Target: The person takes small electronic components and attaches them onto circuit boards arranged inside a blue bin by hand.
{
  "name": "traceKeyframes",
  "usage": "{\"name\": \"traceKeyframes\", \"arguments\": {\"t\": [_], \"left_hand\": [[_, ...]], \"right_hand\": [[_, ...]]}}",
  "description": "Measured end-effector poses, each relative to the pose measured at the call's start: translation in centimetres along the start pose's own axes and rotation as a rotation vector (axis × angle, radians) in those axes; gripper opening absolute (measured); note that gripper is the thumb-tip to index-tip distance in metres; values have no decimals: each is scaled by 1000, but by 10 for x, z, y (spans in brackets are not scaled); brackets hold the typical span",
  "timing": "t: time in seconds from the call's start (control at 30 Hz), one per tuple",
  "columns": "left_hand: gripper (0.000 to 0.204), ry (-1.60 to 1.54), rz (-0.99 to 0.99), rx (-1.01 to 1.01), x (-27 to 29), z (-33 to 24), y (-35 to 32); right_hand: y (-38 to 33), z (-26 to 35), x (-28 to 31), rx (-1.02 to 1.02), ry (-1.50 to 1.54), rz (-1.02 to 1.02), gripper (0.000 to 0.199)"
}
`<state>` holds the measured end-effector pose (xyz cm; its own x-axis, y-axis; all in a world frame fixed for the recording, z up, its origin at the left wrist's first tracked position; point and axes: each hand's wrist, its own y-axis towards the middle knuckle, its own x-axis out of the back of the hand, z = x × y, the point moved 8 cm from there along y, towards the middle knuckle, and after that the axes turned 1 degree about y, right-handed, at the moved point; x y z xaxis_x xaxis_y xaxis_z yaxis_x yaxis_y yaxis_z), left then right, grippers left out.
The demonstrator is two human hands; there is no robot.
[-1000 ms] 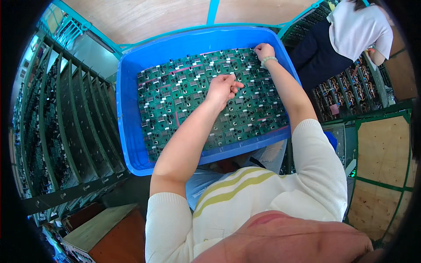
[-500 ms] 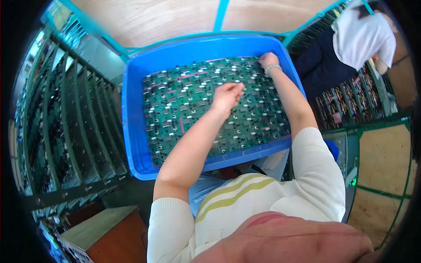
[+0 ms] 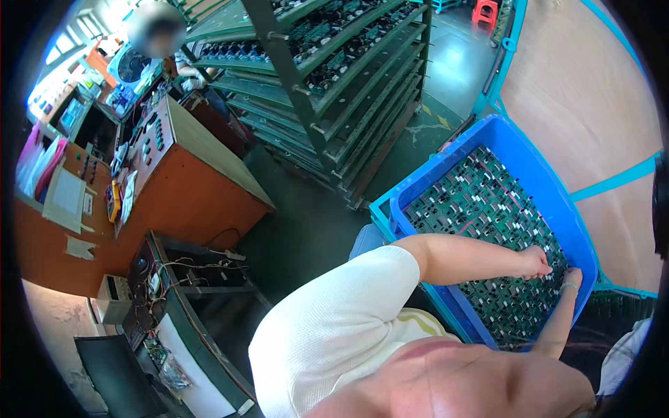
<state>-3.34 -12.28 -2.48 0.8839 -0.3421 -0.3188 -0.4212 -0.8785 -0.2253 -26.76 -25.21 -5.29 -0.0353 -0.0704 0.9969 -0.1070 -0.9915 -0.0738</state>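
Observation:
A blue plastic tub (image 3: pixel 410 221) at the right holds sheets of green circuit boards (image 3: pixel 481 198), packed with dark and white components and a few pink strips. Over the boards near the tub's far right side, my left hand (image 3: pixel 534 262) is closed, thumb and fingertips pinched together. Whatever small thing the pinch holds, if any, is too small to name. Close beside it, my right hand (image 3: pixel 571 279), with a beaded bracelet at the wrist, bends down at the edge of the boards against the tub wall. Its fingers are curled and partly hidden.
A green rack (image 3: pixel 313 125) with boards on its shelves stands ahead. To the left are an orange-brown workbench (image 3: pixel 191 195) and a dark frame (image 3: pixel 209 292) with loose wires. A red stool (image 3: pixel 484 12) is far off; wooden panels (image 3: pixel 592 90) line the right.
The view has swung left, putting the tub at the right and bringing the rack and workbench into sight. My left hand has come closer to my right hand, which stays at the tub's side.

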Motion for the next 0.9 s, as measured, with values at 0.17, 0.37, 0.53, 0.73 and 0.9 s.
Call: {"name": "traceKeyframes", "arguments": {"t": [0.17,0.37,0.53,0.73,0.9], "left_hand": [[17,-45,-32,12,3,4,15],[6,9,-72,3,15,-3,12],[38,-217,-10,47,19,1,6],[35,-131,13,39,26,-11,-1],[35,-89,63,52,14,-8,1]], "right_hand": [[-58,45,48,199,339,-232,21],[-157,122,90,344,886,-13,17],[-174,141,88,468,873,-64,18],[-183,143,88,591,1045,-193,16],[-180,130,84,639,979,-298,14]]}}
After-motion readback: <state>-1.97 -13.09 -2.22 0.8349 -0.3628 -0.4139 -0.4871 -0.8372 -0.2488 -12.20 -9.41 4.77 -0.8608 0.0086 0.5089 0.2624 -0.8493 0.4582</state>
